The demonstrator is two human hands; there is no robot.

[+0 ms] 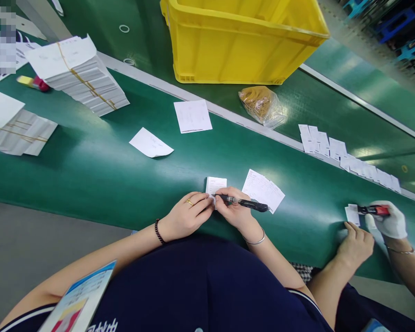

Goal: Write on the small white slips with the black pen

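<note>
A small white pad of slips [216,183] lies on the green table before me. My right hand [234,210] is closed around a black pen [251,203], its tip down at the pad. The fingers of my left hand [188,214] are bent together at the pad's lower left edge; whether they pinch the paper is hard to make out. Just right of the pad are overlapping printed slips [263,188]. Beyond it lie a loose white sheet [151,143] and a squarish stack of paper [192,116].
A yellow crate [228,50] stands behind a metal strip, near a bag of rubber bands [259,102]. Banded paper stacks [86,83] sit at left. Slips [358,166] line the strip at right, where another person's hands work with a red-black tool [375,210].
</note>
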